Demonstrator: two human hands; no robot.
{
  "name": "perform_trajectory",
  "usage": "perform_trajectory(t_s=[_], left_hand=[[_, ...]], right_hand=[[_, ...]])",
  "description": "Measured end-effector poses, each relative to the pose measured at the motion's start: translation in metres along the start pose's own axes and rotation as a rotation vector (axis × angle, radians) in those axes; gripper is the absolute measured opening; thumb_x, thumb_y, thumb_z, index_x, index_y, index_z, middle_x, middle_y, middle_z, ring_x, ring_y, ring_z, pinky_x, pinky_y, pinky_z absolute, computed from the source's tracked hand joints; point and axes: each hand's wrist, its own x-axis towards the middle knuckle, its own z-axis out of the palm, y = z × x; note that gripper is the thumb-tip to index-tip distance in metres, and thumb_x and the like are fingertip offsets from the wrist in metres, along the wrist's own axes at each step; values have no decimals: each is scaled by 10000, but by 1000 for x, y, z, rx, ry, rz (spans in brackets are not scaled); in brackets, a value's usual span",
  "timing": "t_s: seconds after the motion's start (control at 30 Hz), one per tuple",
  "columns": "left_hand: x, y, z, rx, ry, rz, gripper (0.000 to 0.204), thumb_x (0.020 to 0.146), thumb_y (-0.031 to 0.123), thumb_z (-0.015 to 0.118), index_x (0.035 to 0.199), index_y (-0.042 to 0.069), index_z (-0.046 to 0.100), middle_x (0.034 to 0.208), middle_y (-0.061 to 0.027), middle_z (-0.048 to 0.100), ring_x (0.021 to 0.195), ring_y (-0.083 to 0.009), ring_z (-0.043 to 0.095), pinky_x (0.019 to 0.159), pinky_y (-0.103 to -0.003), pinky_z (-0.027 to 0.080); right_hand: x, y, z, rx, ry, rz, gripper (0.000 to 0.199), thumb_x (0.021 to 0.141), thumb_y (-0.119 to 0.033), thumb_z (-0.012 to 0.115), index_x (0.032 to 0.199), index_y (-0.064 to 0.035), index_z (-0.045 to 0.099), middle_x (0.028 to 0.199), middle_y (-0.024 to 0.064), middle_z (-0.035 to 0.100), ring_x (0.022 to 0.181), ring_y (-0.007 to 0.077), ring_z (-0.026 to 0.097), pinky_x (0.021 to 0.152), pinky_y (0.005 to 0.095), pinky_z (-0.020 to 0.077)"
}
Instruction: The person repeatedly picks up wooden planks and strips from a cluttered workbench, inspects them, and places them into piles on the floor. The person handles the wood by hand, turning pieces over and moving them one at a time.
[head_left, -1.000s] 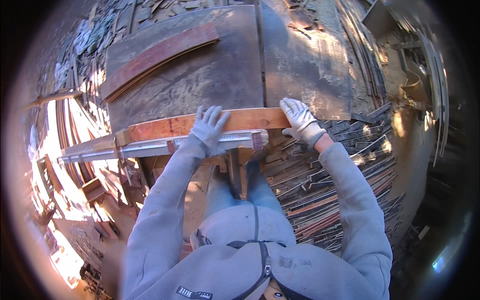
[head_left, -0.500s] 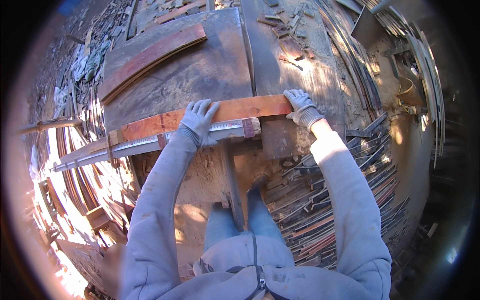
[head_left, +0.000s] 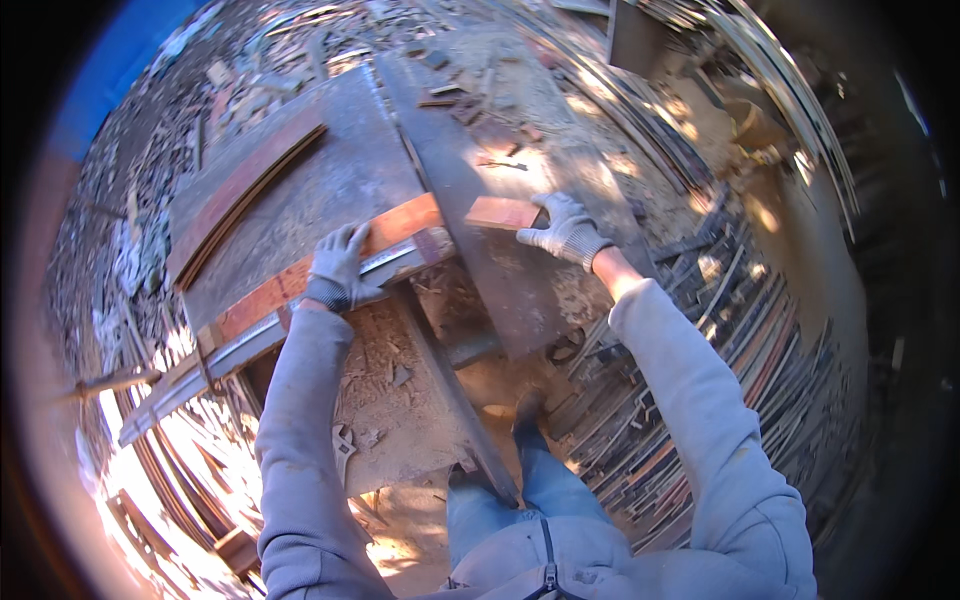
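Observation:
A long reddish wooden plank (head_left: pixel 290 280) lies across a worn metal saw table (head_left: pixel 330 180), against a grey metal guide rail (head_left: pixel 240 345). My left hand (head_left: pixel 340 268), in a grey work glove, presses flat on the plank and rail near the middle. A short cut piece of the same wood (head_left: pixel 500 212) sits to the right, apart from the long part. My right hand (head_left: pixel 565 230), also gloved, rests on the right end of that short piece. Both forearms are in grey sleeves.
A curved brown wooden strip (head_left: pixel 245 190) lies on the table's far left. Heaps of thin wood strips (head_left: pixel 700 330) are stacked at the right. Sawdust and offcuts cover the ground beyond the table. A wrench (head_left: pixel 343 445) lies on the lower shelf near my legs.
The plank has slid forward and right across the table with both hands on it. A gap now shows between the long part and the short right piece.

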Motion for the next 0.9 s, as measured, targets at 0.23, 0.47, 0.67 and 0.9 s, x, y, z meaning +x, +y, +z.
perform_trajectory(t_s=[0.23, 0.47, 0.67, 0.9], left_hand=[[-3, 40, -22, -3, -80, -15, 1335, 532, 605, 952, 1627, 70, 407, 1528, -222, 520, 1411, -446, 492, 1209, -546, 382], [3, 63, -47, -59, -37, 28, 1257, 518, 528, 952, 1581, 88, 446, 1511, -226, 513, 1392, -447, 496, 1175, -573, 396], [-16, 38, -34, -69, -176, -24, 1283, 544, 510, 956, 1620, 91, 398, 1547, -227, 490, 1414, -445, 480, 1188, -574, 391], [-29, 25, -25, -134, -199, 29, 1310, 556, 466, 971, 1649, 89, 353, 1583, -244, 466, 1438, -460, 466, 1196, -579, 384]], right_hand=[[-202, -21, -57, 1298, -33, 699, 323, 1108, -333, 596, 1064, -28, 693, 970, 131, 777, 815, 226, 765, 763, 395, 638], [-161, -108, 37, 2027, -358, 1216, 876, 1029, -626, 625, 1579, 15, 396, 1506, 286, 549, 1233, 407, 684, 1003, 529, 607], [-196, -130, 127, 1964, -261, 1138, 420, 1086, -276, 628, 1372, 32, 609, 1295, 218, 713, 1119, 329, 747, 940, 421, 636], [-319, -56, 155, 1202, 119, 1906, 217, 1035, -219, 663, 1135, -32, 710, 933, 114, 760, 701, 183, 716, 597, 302, 579]])
